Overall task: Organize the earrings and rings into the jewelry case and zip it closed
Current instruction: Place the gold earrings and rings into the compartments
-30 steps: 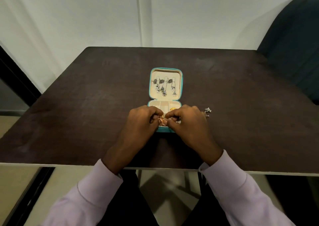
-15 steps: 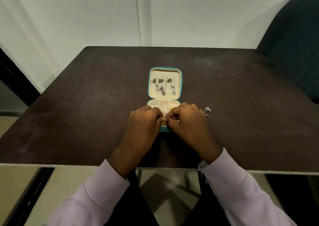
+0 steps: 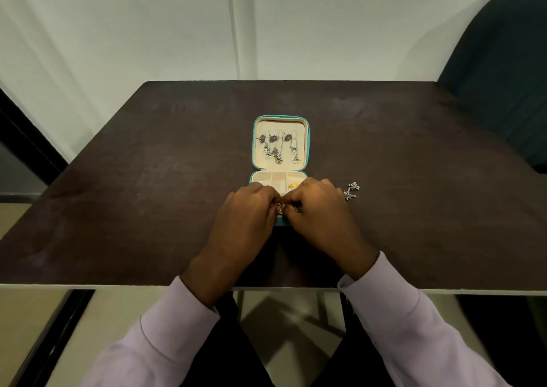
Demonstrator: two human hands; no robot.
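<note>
A small teal jewelry case (image 3: 307, 147) lies open at the table's middle, cream inside. Several silver dangling earrings (image 3: 278, 149) hang in its raised lid. A gold ring (image 3: 293, 185) sits in a back compartment of the base. My left hand (image 3: 245, 221) and my right hand (image 3: 321, 218) meet over the front of the base, fingers curled, together pinching a small ring (image 3: 279, 208). They hide most of the base's front part. A silver earring (image 3: 351, 191) lies loose on the table just right of my right hand.
The dark brown table (image 3: 148, 179) has its near edge just below my wrists. A dark green chair (image 3: 500, 70) stands at the far right. A white wall rises behind the table.
Both hands have dropped slightly lower onto the front of the case base, still pinching the small ring. The case and the loose earring have not moved.
</note>
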